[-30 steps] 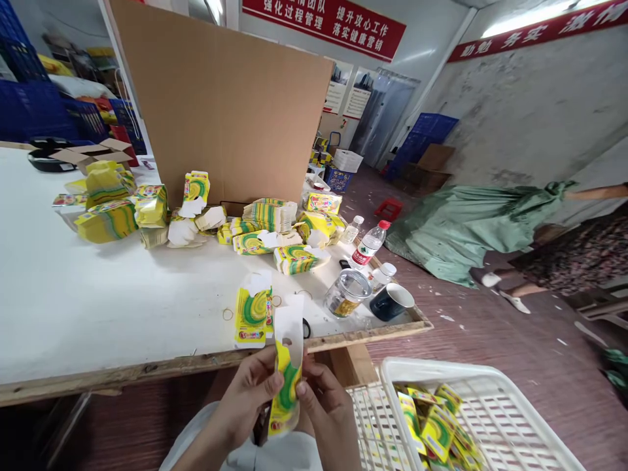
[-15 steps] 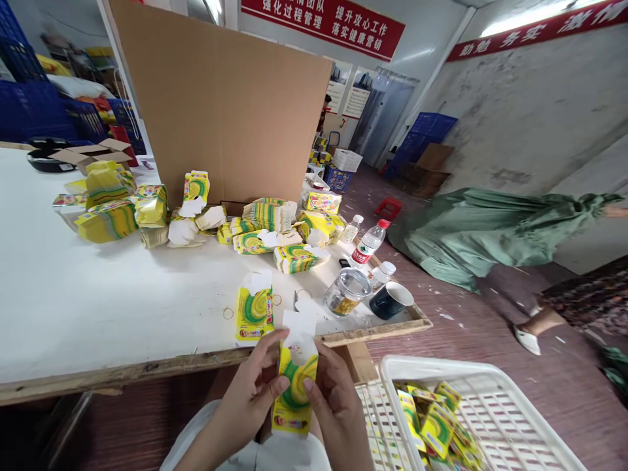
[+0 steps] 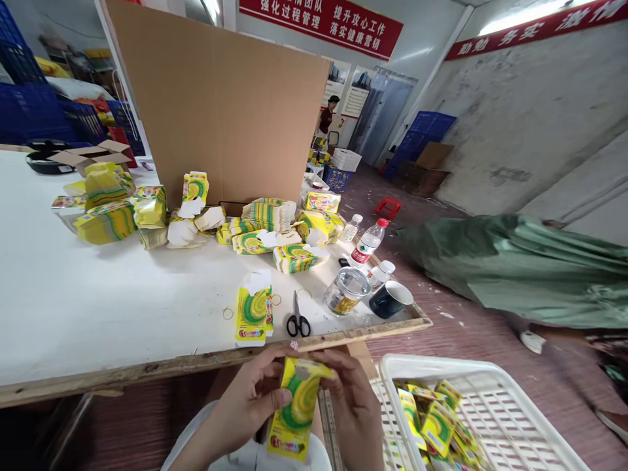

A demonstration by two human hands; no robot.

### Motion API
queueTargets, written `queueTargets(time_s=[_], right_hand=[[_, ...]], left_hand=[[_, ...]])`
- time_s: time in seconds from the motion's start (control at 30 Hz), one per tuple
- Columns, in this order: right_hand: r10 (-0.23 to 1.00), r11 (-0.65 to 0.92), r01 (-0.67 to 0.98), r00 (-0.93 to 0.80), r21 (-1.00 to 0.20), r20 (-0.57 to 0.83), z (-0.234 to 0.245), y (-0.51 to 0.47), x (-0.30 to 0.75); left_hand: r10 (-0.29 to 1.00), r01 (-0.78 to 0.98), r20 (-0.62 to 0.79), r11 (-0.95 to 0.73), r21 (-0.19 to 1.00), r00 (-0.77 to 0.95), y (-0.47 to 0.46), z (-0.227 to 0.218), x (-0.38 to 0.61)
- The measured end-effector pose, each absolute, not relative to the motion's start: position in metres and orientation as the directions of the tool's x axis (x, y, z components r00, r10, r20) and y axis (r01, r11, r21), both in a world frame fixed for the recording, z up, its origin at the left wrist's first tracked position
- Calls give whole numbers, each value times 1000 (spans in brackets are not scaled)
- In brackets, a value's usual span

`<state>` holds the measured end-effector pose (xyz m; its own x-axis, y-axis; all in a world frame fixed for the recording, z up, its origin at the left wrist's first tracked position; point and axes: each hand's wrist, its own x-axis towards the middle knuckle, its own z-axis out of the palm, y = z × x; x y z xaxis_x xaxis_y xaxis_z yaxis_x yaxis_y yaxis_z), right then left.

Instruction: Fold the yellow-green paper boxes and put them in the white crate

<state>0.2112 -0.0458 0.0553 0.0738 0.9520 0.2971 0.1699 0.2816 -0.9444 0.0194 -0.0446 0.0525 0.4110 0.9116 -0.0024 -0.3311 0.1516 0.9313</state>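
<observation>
Below the table edge I hold a small yellow and green carton (image 3: 294, 409) in both hands. My left hand (image 3: 252, 400) grips its left side, thumb across the front. My right hand (image 3: 356, 409) closes on its right side, fingers at the folded top flap. A flat carton of the same print (image 3: 252, 315) lies on the white table (image 3: 98, 307) just ahead, with black scissors (image 3: 297, 322) beside it. A white plastic basket (image 3: 485, 418) at my right holds several finished cartons (image 3: 432, 425).
Stacks of flat cartons (image 3: 267, 214) and folded ones (image 3: 105, 219) lie before a tall cardboard sheet (image 3: 220, 104). A jar (image 3: 346, 292), a dark mug (image 3: 391, 299) and bottles (image 3: 367, 243) stand at the table's right corner. A person in green cloth (image 3: 530, 268) passes on the right.
The carton's tall white flap has been folded down and the top is closed now. The scissors on the table have come into sight. The person in green has moved right and nearer.
</observation>
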Motion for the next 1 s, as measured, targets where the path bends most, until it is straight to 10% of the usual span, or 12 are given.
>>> queueTargets(time_s=[0.63, 1.0], right_hand=[[983, 168, 458, -9, -873, 185, 38, -41, 196], [984, 174, 277, -79, -945, 158, 43, -44, 201]], left_hand=[[926, -261, 56, 47, 964, 373, -44, 49, 23], [952, -252, -11, 92, 963, 306, -45, 48, 28]])
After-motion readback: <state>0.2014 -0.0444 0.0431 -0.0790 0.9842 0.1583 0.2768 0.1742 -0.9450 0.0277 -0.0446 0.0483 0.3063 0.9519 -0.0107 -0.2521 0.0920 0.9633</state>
